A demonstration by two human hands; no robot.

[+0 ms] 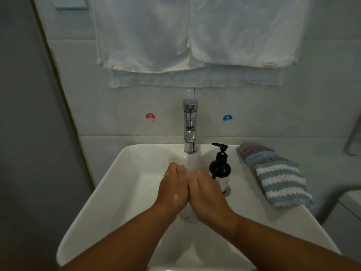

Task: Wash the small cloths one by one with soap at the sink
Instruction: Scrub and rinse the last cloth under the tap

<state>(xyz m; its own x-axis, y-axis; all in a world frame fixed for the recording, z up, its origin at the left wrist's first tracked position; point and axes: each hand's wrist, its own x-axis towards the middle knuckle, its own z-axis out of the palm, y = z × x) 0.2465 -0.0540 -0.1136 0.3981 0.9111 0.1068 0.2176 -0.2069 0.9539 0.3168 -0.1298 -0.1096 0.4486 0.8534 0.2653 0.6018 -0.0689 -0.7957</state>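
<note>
While running, tap: stream dropping straight into the sink, onto the fingertips.
Left hand: under the stream, fingers nearly straight and together, flecked with suds; nothing visibly gripped.
Right hand: pressed edge to edge against the left, fingers likewise extended, empty as far as can be seen.
Why so held: probably rinsing lather off, or wetting up before taking a cloth; side by side to catch the water.
Cloths: overlapping stack on the sink's right ledge, apart from both hands; kept out of the splash yet within the right hand's reach.
Soap: pump bottle upright between tap and cloths, just beside the right hand, handy for a press.
Towels: hanging on the wall above.
</note>
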